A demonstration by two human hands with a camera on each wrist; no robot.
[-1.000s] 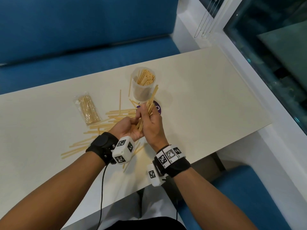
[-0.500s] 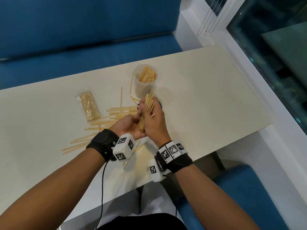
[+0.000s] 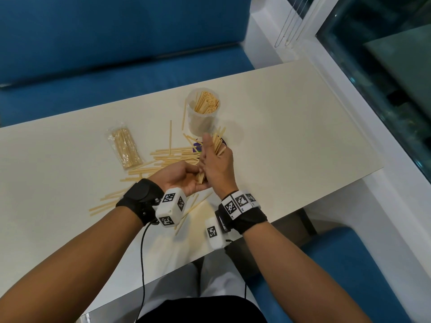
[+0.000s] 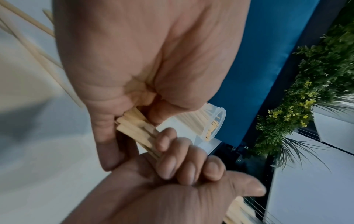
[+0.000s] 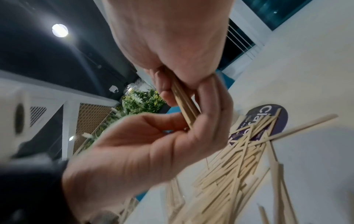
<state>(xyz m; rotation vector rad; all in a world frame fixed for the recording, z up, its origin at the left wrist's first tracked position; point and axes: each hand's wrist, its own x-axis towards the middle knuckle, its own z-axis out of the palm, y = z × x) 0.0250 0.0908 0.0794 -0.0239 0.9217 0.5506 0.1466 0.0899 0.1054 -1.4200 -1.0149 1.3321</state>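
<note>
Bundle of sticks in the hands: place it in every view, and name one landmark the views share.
Head: the bundle stands at centre, gripped by the right hand, just below the clear cup.
Left wrist: the bundle slants across the centre, between the right hand above and the left hand below.
Right wrist: upper centre, between both hands.
Shared landmark: the loose sticks on the table.

1 clear cup (image 3: 202,117), 1 wrapped stick pack (image 3: 125,148), 1 purple label (image 5: 258,112), 1 stick bundle (image 5: 182,106). Loose sticks (image 3: 172,159): dozens, overlapping, exact count unreadable.
</note>
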